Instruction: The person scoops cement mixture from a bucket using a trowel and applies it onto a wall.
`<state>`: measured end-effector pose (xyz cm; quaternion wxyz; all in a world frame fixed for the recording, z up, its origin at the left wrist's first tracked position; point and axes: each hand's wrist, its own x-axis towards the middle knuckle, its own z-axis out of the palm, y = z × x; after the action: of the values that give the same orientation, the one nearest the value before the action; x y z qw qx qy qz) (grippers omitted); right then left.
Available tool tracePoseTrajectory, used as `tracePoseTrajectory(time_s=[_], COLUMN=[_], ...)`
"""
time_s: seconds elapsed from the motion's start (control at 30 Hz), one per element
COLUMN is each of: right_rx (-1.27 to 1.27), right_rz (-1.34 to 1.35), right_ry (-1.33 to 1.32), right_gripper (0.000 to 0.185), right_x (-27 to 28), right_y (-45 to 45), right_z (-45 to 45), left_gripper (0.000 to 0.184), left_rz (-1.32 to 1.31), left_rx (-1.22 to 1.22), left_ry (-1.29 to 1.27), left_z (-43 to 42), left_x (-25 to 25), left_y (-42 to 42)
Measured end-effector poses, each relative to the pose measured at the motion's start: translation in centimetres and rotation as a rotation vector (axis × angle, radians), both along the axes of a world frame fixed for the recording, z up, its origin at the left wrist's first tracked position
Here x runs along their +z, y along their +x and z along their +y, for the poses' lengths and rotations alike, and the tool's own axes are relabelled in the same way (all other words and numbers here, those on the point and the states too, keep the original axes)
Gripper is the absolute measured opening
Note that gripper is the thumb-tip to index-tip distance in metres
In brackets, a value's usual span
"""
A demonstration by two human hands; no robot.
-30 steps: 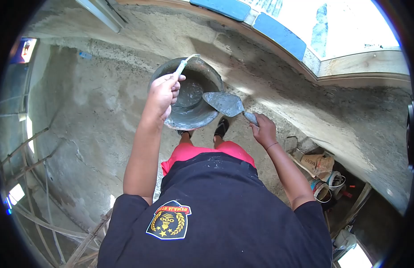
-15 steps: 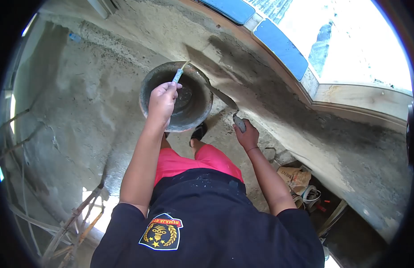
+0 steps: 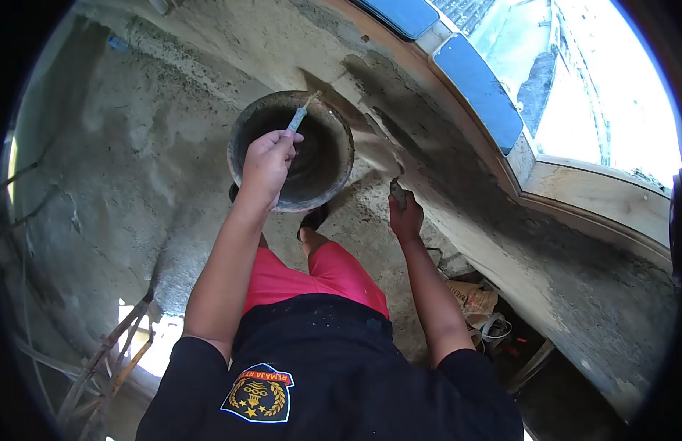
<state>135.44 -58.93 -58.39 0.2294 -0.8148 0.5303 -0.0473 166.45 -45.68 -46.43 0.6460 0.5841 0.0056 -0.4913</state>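
My left hand (image 3: pixel 269 165) is closed around the pale grip of a bucket handle (image 3: pixel 298 120). A yellowish end of this handle runs to the rim of a round, dirt-stained bucket (image 3: pixel 239 147), whose opening faces up at me. Whether the bucket rests on the floor or hangs, I cannot tell. To its right, my right hand (image 3: pixel 406 219) is wrapped round the grey, caked handle of a trowel (image 3: pixel 398 195). The trowel's thin blade, seen nearly edge-on, points up and left beside the plastered wall (image 3: pixel 444 158). Its contact with the wall is unclear.
Dark damp patches mark the wall below a wooden window frame (image 3: pixel 594 184) with bluish panes (image 3: pixel 479 92). A paper cement bag (image 3: pixel 473 300) and a white pail (image 3: pixel 495 328) lie at lower right. Wooden poles (image 3: pixel 109 360) stand at lower left on the concrete floor (image 3: pixel 127 213).
The trowel has turned so that its blade looks thinner and points more upward. My right hand has shifted slightly up. The bucket shows slightly higher in view, and my head view has moved a little.
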Motion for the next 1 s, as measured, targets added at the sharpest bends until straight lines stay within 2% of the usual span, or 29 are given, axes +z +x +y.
tracePoseTrajectory(time_s=[0.1,0.7,1.0], right_rx=[0.048,-0.033,0.025], right_rz=[-0.039,-0.088,0.116], right_ry=[-0.019,0.010,0.001], right_gripper=[0.036,0.035,0.040], right_x=[-0.4,-0.9,-0.3], right_y=[-0.1,-0.3,1.0], right_z=[-0.4,-2.5,-3.5], left_gripper=[0.023,0.024,0.024], left_rz=[-0.003,0.000,0.017], left_rx=[-0.010,-0.056,-0.046], left_ry=[0.006,0.056,0.051], left_z=[-0.3,0.6,1.3], left_x=[-0.1,-0.9,-1.5], left_y=[0.0,-0.6,-0.8])
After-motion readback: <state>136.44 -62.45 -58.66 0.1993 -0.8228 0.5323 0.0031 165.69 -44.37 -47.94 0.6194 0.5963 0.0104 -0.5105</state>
